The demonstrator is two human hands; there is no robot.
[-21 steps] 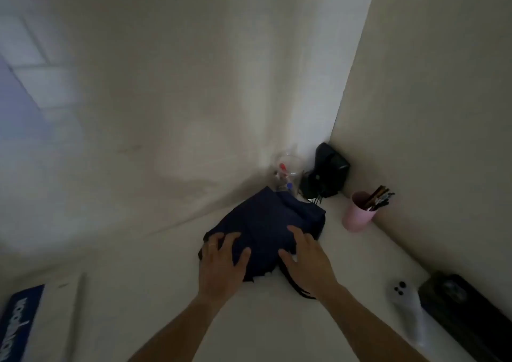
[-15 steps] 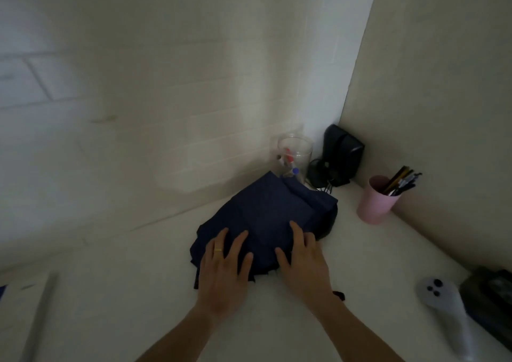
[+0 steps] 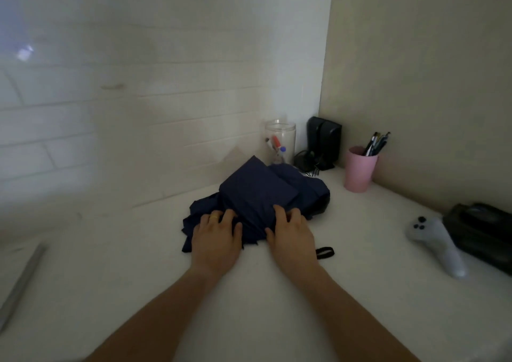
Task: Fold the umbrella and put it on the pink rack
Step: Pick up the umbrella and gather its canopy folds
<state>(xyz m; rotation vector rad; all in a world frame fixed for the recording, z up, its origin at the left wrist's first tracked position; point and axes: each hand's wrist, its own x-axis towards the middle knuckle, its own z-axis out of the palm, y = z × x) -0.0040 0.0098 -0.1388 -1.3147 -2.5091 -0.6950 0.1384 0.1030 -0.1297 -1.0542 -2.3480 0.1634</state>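
A dark navy umbrella (image 3: 257, 192) lies collapsed as a loose bundle of fabric on the white table (image 3: 110, 273), near the corner of the walls. My left hand (image 3: 217, 235) rests on its near left edge with the fingers curled into the cloth. My right hand (image 3: 291, 231) grips the near right edge the same way. A black wrist strap (image 3: 324, 252) pokes out to the right of my right hand. No pink rack is in view.
Behind the umbrella stand a clear jar with markers (image 3: 280, 140), a black speaker (image 3: 324, 142) with cables and a pink cup of pens (image 3: 359, 169). A white controller (image 3: 435, 245) and a black case (image 3: 482, 231) lie at the right. A flat grey edge (image 3: 22, 278) shows at the left.
The view has tilted down and closer. Both hands slid toward me to the near edge of the fabric and their fingers curled into it.
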